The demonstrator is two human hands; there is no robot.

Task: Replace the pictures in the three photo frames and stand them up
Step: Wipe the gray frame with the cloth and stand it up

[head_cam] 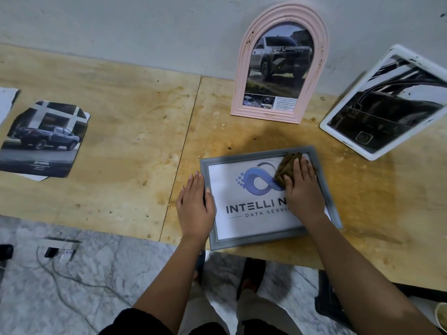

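On grey frame (242, 158): left hand (194, 204) flat at edge, right hand (303, 189) flat atop cloth (286, 165).

Grey frame (242, 155) flat, pink arched frame (266, 114) upright, white frame (346, 138) standing tilted

Our left hand (194, 201): flat, palm down, fingers straight and close together.
Our right hand (302, 189): flat, palm down, fingers pushing down.
Our arms (350, 274): both bare, reaching forward.
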